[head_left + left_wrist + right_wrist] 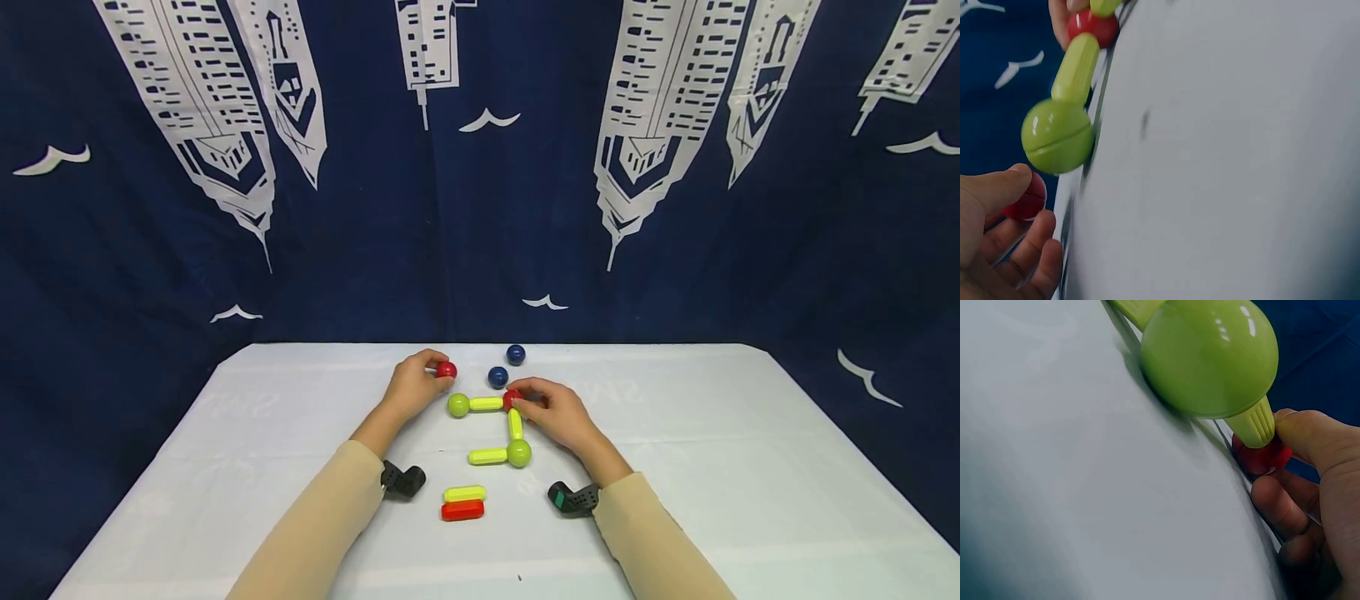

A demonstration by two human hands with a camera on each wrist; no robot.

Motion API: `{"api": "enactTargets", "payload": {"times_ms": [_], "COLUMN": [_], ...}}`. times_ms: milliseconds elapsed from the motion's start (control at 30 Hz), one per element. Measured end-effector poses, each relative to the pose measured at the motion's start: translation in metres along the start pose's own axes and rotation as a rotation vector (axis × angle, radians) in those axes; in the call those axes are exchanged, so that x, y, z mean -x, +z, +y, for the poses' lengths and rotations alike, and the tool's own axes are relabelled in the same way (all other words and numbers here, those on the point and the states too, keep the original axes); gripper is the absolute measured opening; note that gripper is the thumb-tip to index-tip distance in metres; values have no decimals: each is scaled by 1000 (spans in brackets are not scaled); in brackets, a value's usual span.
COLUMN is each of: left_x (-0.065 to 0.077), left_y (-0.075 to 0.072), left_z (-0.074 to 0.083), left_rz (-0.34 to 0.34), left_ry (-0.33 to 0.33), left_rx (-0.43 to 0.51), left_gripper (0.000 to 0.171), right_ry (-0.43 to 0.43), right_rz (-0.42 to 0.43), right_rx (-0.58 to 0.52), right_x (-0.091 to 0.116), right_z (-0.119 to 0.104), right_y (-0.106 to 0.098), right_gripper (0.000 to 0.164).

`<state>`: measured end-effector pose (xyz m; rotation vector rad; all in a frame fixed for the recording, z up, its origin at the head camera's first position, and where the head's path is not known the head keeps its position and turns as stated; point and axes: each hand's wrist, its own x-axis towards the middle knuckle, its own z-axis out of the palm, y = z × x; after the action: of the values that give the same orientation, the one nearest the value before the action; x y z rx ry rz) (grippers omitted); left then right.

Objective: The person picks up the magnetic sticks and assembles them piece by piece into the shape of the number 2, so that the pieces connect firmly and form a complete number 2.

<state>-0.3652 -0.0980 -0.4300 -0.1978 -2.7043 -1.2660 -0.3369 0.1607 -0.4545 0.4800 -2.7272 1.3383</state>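
Note:
My left hand pinches a loose red ball between thumb and fingers, just behind the left end of a joined ball-and-rod shape. My right hand grips that shape's red corner ball, which its fingers partly cover. From this corner a yellow-green rod runs left to a green ball. A second rod runs toward the front to another green ball, from which a third rod points left with a free end. In the right wrist view, thumb and fingers lie around the red corner ball.
Two dark blue balls lie behind the shape near the table's back edge. A yellow-green rod and a red rod lie side by side at the front of the white table. A dark blue patterned cloth hangs behind.

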Motion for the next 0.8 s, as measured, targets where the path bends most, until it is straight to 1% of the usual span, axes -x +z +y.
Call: {"api": "enactTargets", "payload": {"times_ms": [100, 267, 400, 533, 567, 667, 800], "left_x": [16, 43, 61, 79, 83, 94, 103], "left_y": [-2, -5, -9, -10, -9, -8, -5], "left_z": [1, 5, 9, 11, 11, 11, 7], "left_rz": [17, 15, 3, -45, -54, -93, -161], "left_ry": [-3, -23, -41, -32, -18, -4, 51], "left_rx": [16, 50, 63, 58, 52, 55, 38], "left_gripper": [36, 34, 33, 32, 32, 31, 30], "right_ry": [9, 44, 46, 44, 45, 47, 46], "right_rz": [-3, -4, -4, -1, -1, -4, -9], "right_rx": [7, 11, 15, 15, 14, 13, 6], "right_x": [1, 3, 3, 3, 3, 3, 2], "right_z": [-1, -3, -4, -5, -5, -5, -5], "right_y": [0, 1, 0, -2, -2, -3, -2], "right_gripper": [27, 26, 27, 26, 26, 26, 27]}}
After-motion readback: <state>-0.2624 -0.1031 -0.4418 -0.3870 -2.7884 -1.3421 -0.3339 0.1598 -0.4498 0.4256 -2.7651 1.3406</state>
